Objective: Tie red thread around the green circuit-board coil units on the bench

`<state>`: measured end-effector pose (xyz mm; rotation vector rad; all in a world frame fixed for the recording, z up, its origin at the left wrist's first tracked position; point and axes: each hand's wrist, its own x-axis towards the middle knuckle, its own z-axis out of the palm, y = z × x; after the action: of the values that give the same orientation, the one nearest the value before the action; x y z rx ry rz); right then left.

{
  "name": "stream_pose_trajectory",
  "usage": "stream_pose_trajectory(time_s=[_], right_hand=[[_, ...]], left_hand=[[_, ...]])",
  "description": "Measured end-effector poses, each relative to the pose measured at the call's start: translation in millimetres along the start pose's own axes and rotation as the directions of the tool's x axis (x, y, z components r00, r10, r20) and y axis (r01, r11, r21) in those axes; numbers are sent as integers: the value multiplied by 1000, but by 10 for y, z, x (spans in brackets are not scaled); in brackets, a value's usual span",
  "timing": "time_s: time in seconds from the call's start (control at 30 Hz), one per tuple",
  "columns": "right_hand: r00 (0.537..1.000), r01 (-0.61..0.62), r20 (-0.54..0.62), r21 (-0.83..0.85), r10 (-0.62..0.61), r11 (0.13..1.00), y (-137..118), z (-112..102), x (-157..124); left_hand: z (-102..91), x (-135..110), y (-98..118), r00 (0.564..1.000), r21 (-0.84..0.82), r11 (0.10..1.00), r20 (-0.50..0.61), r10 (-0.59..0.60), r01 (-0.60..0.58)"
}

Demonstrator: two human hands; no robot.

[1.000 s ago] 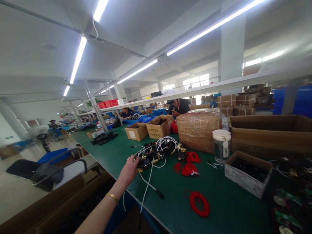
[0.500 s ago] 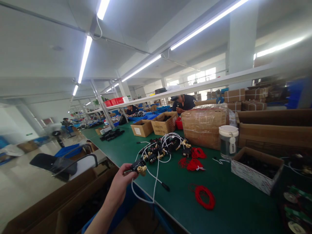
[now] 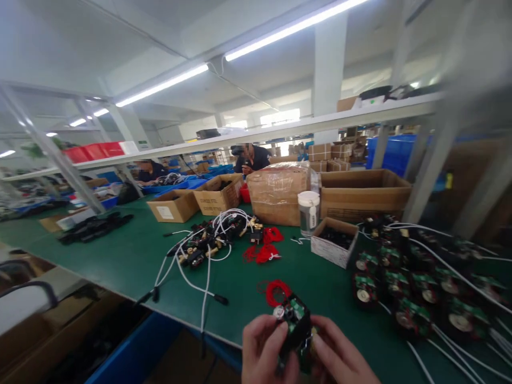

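Print on cardboard box [image 3: 218, 198], white label [image 3: 163, 212] on neighbouring box [image 3: 178, 205], sticker on jar [image 3: 307, 213]: blurred, nothing legible.

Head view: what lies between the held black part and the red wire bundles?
A red wire coil on the green table, just beyond the black part; head view.

The small black module [image 3: 295, 326], with a green circuit board and a round silvery part on top, sits tilted, gripped between the left hand [image 3: 266, 349] and right hand [image 3: 340, 358].
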<state>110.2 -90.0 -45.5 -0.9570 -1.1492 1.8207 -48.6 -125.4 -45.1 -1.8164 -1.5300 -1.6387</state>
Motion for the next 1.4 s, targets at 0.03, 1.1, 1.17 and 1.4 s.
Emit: stream_pose_trajectory(time_s=[0.03, 1.1, 1.17, 1.4], right_hand=[[999, 14, -47, -22, -15, 1000, -38, -122, 4], [767, 39, -333, -829, -548, 558, -89, -693, 262], [765, 37, -330, -836, -554, 548, -58, -723, 264], [769, 23, -307, -863, -561, 504, 36, -830, 295]], left_hand=[[147, -79, 44, 999, -5, 999, 6, 34, -34], [926, 134, 170, 836, -128, 973, 540, -94, 192], [924, 126, 190, 823, -124, 975, 562, -87, 187], [915, 145, 210, 789, -141, 969, 610, -78, 204]])
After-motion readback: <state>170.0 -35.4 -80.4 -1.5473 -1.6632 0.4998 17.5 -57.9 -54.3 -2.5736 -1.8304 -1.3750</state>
